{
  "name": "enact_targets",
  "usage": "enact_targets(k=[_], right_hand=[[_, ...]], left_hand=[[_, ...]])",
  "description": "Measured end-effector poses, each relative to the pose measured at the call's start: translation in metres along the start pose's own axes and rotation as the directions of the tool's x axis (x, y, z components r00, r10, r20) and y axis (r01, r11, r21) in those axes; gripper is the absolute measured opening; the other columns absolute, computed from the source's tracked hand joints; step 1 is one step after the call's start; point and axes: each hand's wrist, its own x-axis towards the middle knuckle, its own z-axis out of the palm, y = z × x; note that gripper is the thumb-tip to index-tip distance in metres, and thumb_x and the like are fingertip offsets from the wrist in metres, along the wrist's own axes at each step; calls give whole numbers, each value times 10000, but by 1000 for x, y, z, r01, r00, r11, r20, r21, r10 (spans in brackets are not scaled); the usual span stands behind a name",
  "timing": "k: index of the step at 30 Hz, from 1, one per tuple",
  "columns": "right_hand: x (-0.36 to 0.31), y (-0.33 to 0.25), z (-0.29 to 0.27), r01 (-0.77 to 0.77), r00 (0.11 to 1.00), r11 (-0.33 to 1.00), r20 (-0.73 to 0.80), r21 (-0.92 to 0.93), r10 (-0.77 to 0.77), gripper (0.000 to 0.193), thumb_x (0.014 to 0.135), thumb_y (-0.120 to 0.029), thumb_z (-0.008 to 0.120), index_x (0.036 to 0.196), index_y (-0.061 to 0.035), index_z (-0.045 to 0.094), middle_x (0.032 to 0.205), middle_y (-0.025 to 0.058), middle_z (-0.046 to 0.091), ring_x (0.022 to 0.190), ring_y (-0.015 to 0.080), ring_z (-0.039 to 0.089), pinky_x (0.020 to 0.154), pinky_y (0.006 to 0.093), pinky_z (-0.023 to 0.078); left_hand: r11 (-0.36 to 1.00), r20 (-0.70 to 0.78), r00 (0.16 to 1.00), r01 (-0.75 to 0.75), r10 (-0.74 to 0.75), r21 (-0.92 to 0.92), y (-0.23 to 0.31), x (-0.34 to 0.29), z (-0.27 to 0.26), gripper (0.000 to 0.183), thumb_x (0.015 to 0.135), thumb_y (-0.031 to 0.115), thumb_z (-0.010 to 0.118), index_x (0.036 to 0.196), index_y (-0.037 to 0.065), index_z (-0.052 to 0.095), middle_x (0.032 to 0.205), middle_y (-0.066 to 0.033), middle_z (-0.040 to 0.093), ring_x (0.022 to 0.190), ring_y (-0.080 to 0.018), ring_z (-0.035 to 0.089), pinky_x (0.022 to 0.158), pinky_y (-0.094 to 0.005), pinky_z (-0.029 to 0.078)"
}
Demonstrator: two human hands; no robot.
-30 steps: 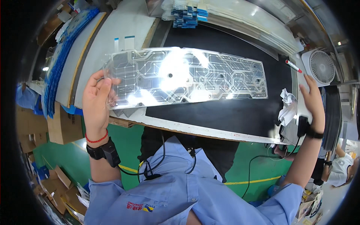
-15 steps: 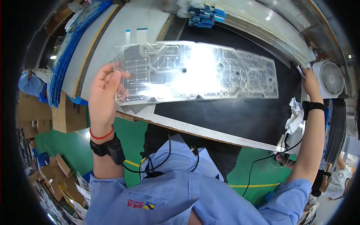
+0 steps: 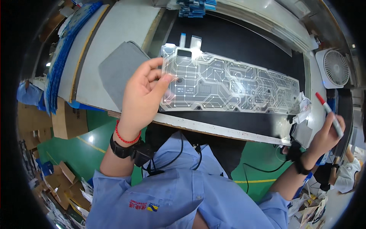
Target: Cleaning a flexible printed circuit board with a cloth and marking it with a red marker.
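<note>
My left hand [image 3: 144,89] is closed on the left edge of a clear flexible circuit sheet [image 3: 211,82], thumb on top. Printed traces cover this long sheet, and two short ribbon tails stick up from its far left edge. It lies on or just above the black mat [image 3: 183,126]; I cannot tell which. Off the sheet's right end, my right hand [image 3: 327,135] grips a white marker pen [image 3: 328,108], its red end pointing up and away. Crumpled white paper [image 3: 304,108] sits at the sheet's right end, near my right hand.
A grey flat piece [image 3: 118,68] lies left of the sheet. Blue-edged sheets [image 3: 66,49] are stacked far left, and blue-tipped parts [image 3: 192,8] are at the back. A white fan [image 3: 333,68] stands right. A black cable [image 3: 259,168] hangs below the table's front edge [image 3: 217,131].
My left hand has carried the circuit sheet to the right and lower, uncovering the grey piece. My right hand has come back from near the fan, and the marker pen now shows plainly.
</note>
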Motion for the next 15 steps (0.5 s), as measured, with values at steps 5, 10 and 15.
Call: enact_targets(k=[5, 10, 15], right_hand=[[-92, -42, 34, -264, 952, 804, 10, 533, 307, 296, 1061, -197, 568, 1223, 50, 577, 922, 93, 617, 822, 148, 578, 782, 298, 468], [-124, -57, 66, -279, 927, 654, 20, 703, 374, 223, 1053, -153, 552, 1168, 33, 596, 917, 106, 620, 809, 150, 585, 752, 288, 473], [-127, -60, 66, -260, 954, 755, 40, 603, 296, 241, 1011, -157, 621, 1140, 45, 609, 888, 114, 645, 762, 151, 601, 756, 279, 486]], left_hand=[[985, -4, 1000, 10, -9, 175, 5, 3, 6, 587, 1009, 23, 596, 1525, -52, 325, 1088, -140, 670, 788, -92, 643, 671, -217, 526], [941, -22, 999, -25, 35, 336, 0, 1, 8, 642, 957, -22, 648, 1515, -78, 336, 1067, -127, 651, 732, -41, 584, 617, -187, 465], [871, -35, 982, -146, 184, 468, -5, -2, 13, 668, 911, -43, 688, 1503, -55, 379, 1066, -103, 639, 679, -25, 532, 576, -176, 417]])
